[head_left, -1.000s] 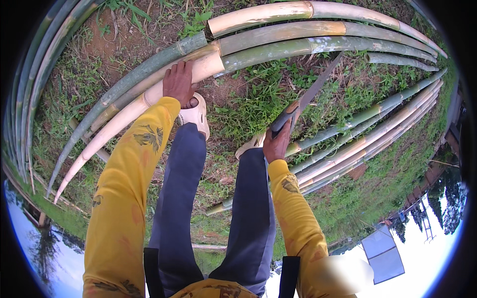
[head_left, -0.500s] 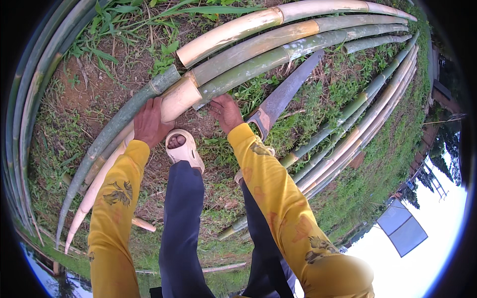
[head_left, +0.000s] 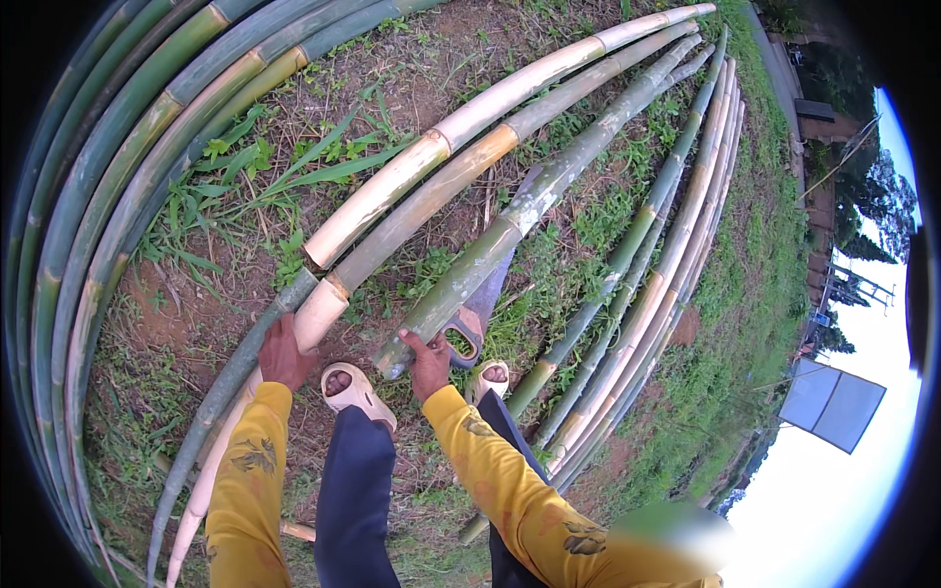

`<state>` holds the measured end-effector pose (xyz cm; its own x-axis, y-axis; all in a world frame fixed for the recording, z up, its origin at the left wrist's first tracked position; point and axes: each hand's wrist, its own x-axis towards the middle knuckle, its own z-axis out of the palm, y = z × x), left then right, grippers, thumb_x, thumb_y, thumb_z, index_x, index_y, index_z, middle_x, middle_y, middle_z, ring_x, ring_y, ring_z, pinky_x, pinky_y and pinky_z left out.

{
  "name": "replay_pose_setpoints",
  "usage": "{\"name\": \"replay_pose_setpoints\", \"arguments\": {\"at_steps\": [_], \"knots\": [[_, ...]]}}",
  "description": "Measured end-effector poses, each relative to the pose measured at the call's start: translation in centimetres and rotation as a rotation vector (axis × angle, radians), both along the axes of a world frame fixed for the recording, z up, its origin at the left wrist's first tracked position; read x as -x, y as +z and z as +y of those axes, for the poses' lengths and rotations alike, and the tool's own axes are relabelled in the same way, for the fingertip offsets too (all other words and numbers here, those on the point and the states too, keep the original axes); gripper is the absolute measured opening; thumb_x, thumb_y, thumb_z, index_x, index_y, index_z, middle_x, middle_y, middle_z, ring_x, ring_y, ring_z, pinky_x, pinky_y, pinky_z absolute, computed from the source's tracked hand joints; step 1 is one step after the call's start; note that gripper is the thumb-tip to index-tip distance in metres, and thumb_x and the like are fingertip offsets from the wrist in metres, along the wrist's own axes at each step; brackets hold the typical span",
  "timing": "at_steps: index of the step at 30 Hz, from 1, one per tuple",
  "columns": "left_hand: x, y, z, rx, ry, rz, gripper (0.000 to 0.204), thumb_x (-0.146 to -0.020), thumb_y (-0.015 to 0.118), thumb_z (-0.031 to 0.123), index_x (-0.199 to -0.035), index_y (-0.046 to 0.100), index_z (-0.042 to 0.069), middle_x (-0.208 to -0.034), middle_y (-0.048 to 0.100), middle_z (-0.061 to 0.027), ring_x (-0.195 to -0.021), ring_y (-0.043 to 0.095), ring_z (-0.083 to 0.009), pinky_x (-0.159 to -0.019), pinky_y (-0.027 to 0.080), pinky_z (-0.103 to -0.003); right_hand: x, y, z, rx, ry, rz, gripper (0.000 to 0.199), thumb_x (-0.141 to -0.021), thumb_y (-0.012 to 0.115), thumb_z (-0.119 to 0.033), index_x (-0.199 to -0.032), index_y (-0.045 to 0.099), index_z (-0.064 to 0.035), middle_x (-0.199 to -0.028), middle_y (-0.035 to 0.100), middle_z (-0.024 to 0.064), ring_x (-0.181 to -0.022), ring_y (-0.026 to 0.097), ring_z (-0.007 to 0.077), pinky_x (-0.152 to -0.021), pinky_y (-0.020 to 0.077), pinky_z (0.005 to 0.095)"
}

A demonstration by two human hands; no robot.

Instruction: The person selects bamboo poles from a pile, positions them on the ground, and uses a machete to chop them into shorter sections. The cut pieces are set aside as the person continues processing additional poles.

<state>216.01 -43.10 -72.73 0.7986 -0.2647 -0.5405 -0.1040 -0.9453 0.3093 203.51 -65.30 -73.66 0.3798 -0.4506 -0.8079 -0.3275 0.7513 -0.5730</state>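
My right hand (head_left: 428,364) is closed round the near end of a green bamboo pole (head_left: 465,260), thumb on top. That pole lies across a handsaw (head_left: 467,339), hiding part of its blade; the handle shows beside my hand. My left hand (head_left: 284,355) is wrapped over a pale bamboo pole (head_left: 320,312) near its cut end. Its fingertips are partly hidden. A dark green pole (head_left: 233,377) runs alongside the left hand. Two peeled tan poles, an upper pole (head_left: 380,196) and a lower pole (head_left: 428,219), reach away to the upper right.
A large stack of green bamboo (head_left: 113,211) curves along the left. More poles (head_left: 637,323) lie bundled on the right. My sandalled foot (head_left: 355,390) stands between my hands. Grass and weeds (head_left: 294,181) grow from bare soil, and a panel (head_left: 833,404) stands far right.
My right hand has taken hold of the green pole and shifted its near end right, apart from the tan poles and over the saw. My left hand stays on the pale pole. The view has shifted.
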Motion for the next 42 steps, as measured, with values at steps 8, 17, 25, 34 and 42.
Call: {"name": "replay_pose_setpoints", "arguments": {"at_steps": [8, 17, 25, 34, 42], "knots": [[2.7, 12.3, -14.4, 0.209, -0.134, 0.114, 0.061, -0.08, 0.079, 0.034, -0.129, 0.054, 0.007, -0.123, 0.065, -0.0196, -0.114, 0.062, -0.0388, -0.098, 0.048, -0.049, 17.9, 24.7, -14.8, 0.183, 0.237, 0.358, 0.045, -0.075, 0.081, -0.009, -0.113, 0.062, 0.0042, -0.096, 0.071, 0.0086, -0.083, 0.068, 0.0196, -0.078, 0.0561, 0.0346], [14.9, 22.4, -44.3, 0.733, -0.187, 0.694, 0.062, -0.087, 0.075, 0.049, -0.122, 0.063, -0.001, -0.111, 0.071, -0.0192, -0.105, 0.07, -0.029, -0.092, 0.054, -0.042, 37.3, 44.9, -27.2, 0.666, 0.499, 0.941, 0.064, -0.067, 0.08, -0.018, -0.12, 0.055, 0.0047, -0.098, 0.071, 0.0255, -0.087, 0.073, 0.0384, -0.08, 0.0587, 0.0438], [26.0, 21.2, -59.5, 0.685, 0.312, 1.371, 0.092, -0.09, 0.059, 0.071, -0.148, 0.045, 0.002, -0.133, 0.062, -0.0212, -0.127, 0.057, -0.0267, -0.109, 0.041, -0.042, 44.2, 44.0, -15.8, 0.596, 0.488, 1.081, 0.073, -0.06, 0.085, -0.031, -0.116, 0.047, -0.001, -0.093, 0.065, 0.0248, -0.086, 0.066, 0.0481, -0.077, 0.0536, 0.0541], [33.3, 22.8, -55.0, 0.563, 0.452, 1.172, 0.059, -0.092, 0.063, 0.061, -0.117, 0.056, 0.008, -0.085, 0.063, -0.01, -0.07, 0.066, -0.0211, -0.066, 0.057, -0.037, 46.1, 42.1, -10.2, 0.033, 0.368, 0.943, 0.105, -0.069, 0.089, -0.038, -0.15, 0.035, 0.0022, -0.135, 0.056, 0.0333, -0.126, 0.055, 0.0458, -0.104, 0.0462, 0.0523], [34.5, 20.8, -60.5, 0.588, 0.216, 1.272, 0.088, -0.088, 0.065, 0.065, -0.147, 0.042, 0.003, -0.133, 0.058, -0.0192, -0.125, 0.056, -0.0254, -0.105, 0.043, -0.045, 49.6, 31.6, -10.3, 0.43, 0.253, 0.941, 0.067, -0.068, 0.085, -0.026, -0.117, 0.048, -0.0012, -0.104, 0.063, 0.026, -0.095, 0.064, 0.0462, -0.081, 0.053, 0.0541]]}}
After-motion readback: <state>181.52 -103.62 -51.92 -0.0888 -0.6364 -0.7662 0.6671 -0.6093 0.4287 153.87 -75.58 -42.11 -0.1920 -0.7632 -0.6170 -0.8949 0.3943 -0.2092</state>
